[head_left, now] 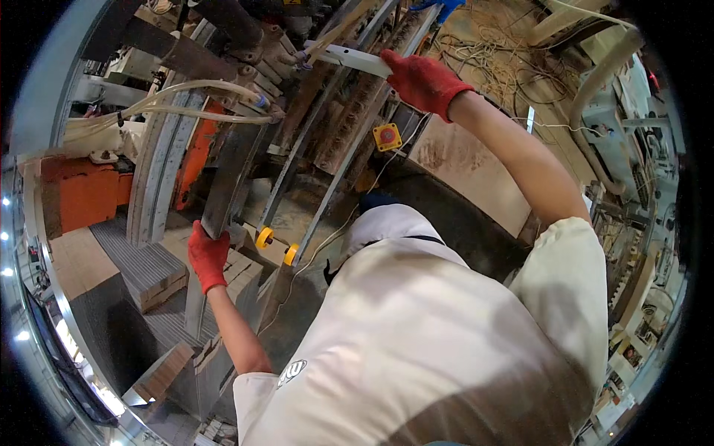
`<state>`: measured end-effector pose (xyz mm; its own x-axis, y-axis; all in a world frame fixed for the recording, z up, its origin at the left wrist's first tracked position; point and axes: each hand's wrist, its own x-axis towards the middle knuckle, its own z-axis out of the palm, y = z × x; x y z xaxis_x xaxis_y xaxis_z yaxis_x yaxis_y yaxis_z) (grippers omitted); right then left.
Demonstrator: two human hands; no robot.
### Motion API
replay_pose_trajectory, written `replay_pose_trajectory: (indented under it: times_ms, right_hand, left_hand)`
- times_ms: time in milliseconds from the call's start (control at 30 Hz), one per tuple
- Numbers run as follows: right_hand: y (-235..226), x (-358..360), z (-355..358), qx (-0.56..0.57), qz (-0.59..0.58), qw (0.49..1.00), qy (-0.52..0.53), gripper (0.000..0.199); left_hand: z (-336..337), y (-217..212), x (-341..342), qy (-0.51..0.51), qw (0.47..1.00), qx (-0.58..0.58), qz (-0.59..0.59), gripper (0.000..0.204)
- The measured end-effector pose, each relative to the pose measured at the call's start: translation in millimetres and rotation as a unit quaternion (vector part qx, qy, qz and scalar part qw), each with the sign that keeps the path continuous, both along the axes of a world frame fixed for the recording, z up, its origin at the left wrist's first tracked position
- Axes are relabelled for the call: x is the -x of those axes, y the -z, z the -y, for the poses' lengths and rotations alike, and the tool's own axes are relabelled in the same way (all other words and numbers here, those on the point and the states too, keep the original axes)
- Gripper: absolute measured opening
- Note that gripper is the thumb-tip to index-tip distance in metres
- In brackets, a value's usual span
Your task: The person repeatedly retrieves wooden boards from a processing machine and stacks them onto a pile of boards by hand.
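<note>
My right hand [428, 83], in a red glove, is closed around the end of a pale flat bar [348, 58] with small dark holes. That bar reaches left across the machine's metal rails [327, 195]. At the left, my red-gloved left hand [208, 256] is closed on the near end of a long dark-grey strip [232, 167]. The strip's far end runs up under the machine's clamps and cylinders [256, 74]. My left fingers are partly hidden behind the strip's end. Two yellow rollers [264, 238] sit at the near ends of the rails, right of my left hand.
Stacks of grey ribbed boards [141, 260] with brown ends stand at the left. Clear hoses [186, 111] cross near an orange machine part [85, 197]. A red button on a yellow box [387, 137] is beside the rails. Loose cords and strips [494, 63] litter the floor.
</note>
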<state>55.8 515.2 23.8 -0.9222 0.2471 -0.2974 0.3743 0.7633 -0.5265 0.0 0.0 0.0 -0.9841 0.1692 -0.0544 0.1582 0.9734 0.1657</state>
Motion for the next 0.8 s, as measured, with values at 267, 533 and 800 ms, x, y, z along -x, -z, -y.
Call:
replay_pose_trajectory:
  times_ms: [267, 533, 800]
  right_hand:
    - [-0.4, 5.5, 2.2, -0.106, -0.082, 0.990, -0.049, 0.035]
    - [61.3, 11.2, -10.7, 0.112, -0.164, 0.979, 0.033, 0.023]
    - [-5.0, -3.7, 3.4, -0.043, -0.034, 0.998, -0.021, 0.039]
  left_hand:
    - [1.8, 5.6, 8.9, 0.008, 0.999, 0.001, -0.037, 0.041]
    - [3.6, 3.8, 0.7, -0.006, 1.000, -0.006, -0.012, 0.042]
    - [-10.1, -9.4, -2.9, -0.005, 1.000, 0.011, -0.013, 0.038]
